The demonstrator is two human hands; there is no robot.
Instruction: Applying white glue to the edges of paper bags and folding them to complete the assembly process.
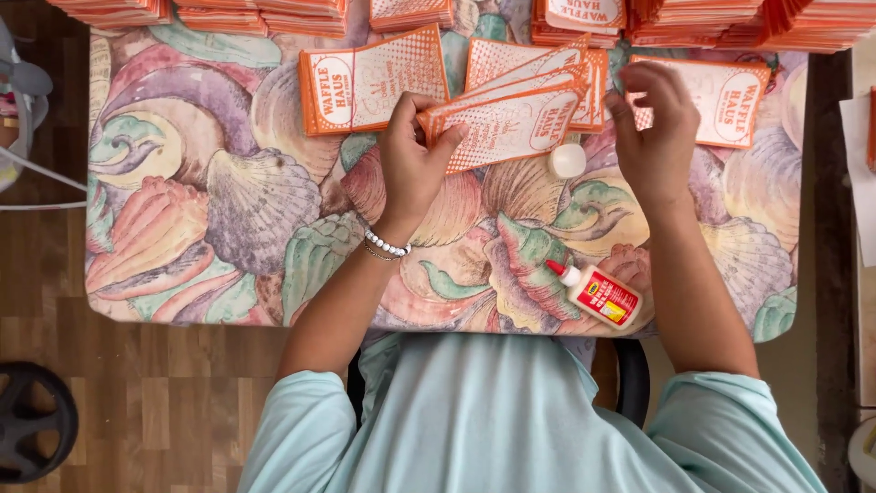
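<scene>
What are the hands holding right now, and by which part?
The left hand pinches a fanned bunch of orange-and-white paper bags at its lower left end. The right hand hovers beside it, holding nothing visible.

The paper bags (511, 123) are orange and white with dotted print, the worktop (228, 210) cloth is pastel shells in pink, purple and green, and the glue bottle (598, 294) is white with a red label and tip.

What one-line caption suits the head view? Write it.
Left hand grips fanned orange paper bags over a shell-patterned tablecloth; right hand hovers, glue bottle nearby.
</scene>
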